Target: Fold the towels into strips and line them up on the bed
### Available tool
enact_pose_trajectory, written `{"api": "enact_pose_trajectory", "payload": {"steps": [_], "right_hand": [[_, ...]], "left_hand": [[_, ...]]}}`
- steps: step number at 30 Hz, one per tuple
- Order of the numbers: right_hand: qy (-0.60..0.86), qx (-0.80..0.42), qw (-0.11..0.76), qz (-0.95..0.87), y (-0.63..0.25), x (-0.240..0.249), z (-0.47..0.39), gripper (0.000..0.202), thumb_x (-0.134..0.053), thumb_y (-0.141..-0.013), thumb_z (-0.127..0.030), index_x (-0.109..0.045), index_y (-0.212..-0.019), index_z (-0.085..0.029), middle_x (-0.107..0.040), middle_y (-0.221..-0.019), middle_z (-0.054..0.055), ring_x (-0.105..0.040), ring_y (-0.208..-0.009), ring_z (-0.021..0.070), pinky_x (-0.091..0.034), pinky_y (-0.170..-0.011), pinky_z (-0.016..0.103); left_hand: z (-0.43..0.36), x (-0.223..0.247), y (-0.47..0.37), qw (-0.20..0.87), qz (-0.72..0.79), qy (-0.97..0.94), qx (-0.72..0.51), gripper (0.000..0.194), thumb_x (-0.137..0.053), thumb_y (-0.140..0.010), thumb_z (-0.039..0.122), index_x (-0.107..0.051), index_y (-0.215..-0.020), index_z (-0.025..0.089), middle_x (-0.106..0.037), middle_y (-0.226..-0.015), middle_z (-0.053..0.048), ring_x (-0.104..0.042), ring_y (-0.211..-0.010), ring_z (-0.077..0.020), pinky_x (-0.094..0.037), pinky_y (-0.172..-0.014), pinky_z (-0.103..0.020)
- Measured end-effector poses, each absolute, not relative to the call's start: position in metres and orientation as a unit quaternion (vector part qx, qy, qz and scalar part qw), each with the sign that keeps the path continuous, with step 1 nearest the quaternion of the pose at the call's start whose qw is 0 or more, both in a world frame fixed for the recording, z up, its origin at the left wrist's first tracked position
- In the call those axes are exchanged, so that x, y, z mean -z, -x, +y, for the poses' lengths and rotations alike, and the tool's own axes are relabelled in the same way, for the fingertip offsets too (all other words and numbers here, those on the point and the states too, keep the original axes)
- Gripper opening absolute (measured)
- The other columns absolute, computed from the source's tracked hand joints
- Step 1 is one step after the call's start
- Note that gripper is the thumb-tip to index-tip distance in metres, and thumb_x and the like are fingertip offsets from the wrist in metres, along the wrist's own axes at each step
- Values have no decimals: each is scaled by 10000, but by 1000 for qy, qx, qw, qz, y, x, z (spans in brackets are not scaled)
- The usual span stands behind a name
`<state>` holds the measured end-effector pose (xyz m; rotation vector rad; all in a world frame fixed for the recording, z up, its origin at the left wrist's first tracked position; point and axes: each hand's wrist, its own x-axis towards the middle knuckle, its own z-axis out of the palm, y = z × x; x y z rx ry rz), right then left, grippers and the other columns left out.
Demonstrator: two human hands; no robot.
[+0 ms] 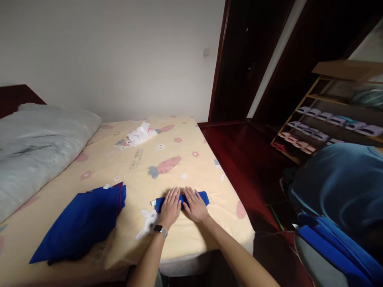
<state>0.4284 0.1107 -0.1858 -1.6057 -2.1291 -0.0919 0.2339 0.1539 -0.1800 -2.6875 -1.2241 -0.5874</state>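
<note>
A narrow strip of folded blue cloth (pixel 204 197) lies on the yellow patterned bed sheet (pixel 191 235), with a small white tag at its left end. Both palms rest flat across it, fingers stretched out and pointing away from me. On its left part is my left hand (pixel 171 205), with a watch on the wrist. Close beside it, my right hand (pixel 195 204) presses on the right part. Much of the strip's middle is hidden under the hands. Farther left on the bed, a larger blue cloth (pixel 83 223) with a dark red edge lies in a loose fold.
A white plastic bag (pixel 141 133) sits toward the bed's far end, and a grey quilt (pixel 44 147) is heaped at left. To the right stand a chair bearing blue cloths (pixel 335 247), a dark blue draped pile (pixel 338 179) and a rack of slippers (pixel 324 116).
</note>
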Motion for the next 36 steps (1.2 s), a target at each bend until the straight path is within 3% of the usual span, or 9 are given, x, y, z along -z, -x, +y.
{"api": "enact_pose_trajectory", "payload": {"steps": [3, 6, 12, 15, 18, 22, 26, 32, 36], "right_hand": [[634, 17, 228, -739, -428, 203, 122, 568, -361, -1028, -422, -408, -1512, -129, -494, -1501, 130, -401, -1428, 264, -255, -1201, 452], [660, 17, 226, -716, -453, 220, 117, 576, -353, -1028, -455, -417, -1507, -141, -508, -1490, 131, -422, -1411, 276, -267, -1191, 464], [670, 10, 220, -709, -493, 229, 99, 623, -304, -1037, -489, -326, -1546, -132, -451, -1532, 143, -384, -1440, 262, -282, -1191, 438], [665, -6, 229, -711, -499, 229, 93, 639, -313, -1035, -502, -288, -1559, -138, -439, -1540, 143, -385, -1441, 263, -286, -1196, 453], [662, -34, 254, -704, -508, 233, 86, 627, -336, -1032, -480, -277, -1564, -152, -458, -1527, 140, -405, -1429, 274, -308, -1193, 478], [663, -92, 324, -669, -524, 239, 82, 556, -348, -1027, -420, -359, -1531, -184, -519, -1478, 135, -512, -1346, 289, -424, -1121, 499], [652, -112, 381, -646, -533, 229, 80, 498, -331, -990, -245, -440, -1473, -195, -616, -1364, 133, -612, -1226, 266, -519, -1027, 474], [549, -49, 249, -797, -530, 199, 82, 632, -447, -844, -74, -463, -1458, -222, -429, -1551, 90, -414, -1415, 257, -415, -1142, 473], [543, -33, 199, -815, -528, 201, 90, 664, -501, -805, -78, -472, -1458, -200, -496, -1502, 98, -453, -1382, 263, -431, -1121, 456]], "left_hand": [[164, 194, -238, 61, -458, 867, 188, 525, -327, -1025, 355, -419, -1496, 142, -497, -1511, -124, -422, -1423, -269, -330, -1191, -494], [165, 210, -210, 55, -488, 852, 180, 539, -350, -1016, 436, -470, -1464, 162, -574, -1438, -125, -486, -1365, -283, -330, -1184, -510], [157, 225, -165, 42, -512, 838, 183, 618, -328, -1016, 477, -338, -1537, 144, -449, -1547, -124, -379, -1451, -264, -332, -1195, -466], [154, 231, -155, 38, -513, 839, 181, 637, -316, -1020, 469, -233, -1576, 169, -379, -1589, -121, -382, -1452, -244, -327, -1198, -456], [148, 237, -143, 43, -534, 823, 189, 657, -339, -1015, 468, -205, -1582, 164, -400, -1575, -131, -412, -1434, -244, -341, -1188, -455], [133, 246, -121, 73, -596, 761, 246, 593, -336, -1013, 406, -304, -1552, 160, -533, -1474, -156, -491, -1374, -263, -384, -1148, -476], [121, 248, -107, 107, -644, 696, 298, 490, -362, -981, 293, -492, -1429, 143, -632, -1345, -175, -552, -1301, -290, -429, -1090, -487], [120, 241, -112, 115, -660, 682, 292, 378, -449, -911, 234, -614, -1242, 154, -667, -1265, -156, -577, -1239, -288, -430, -1073, -454], [121, 237, -117, 123, -674, 669, 287, 346, -465, -898, 228, -625, -1194, 147, -663, -1260, -158, -581, -1218, -289, -436, -1046, -444]]}}
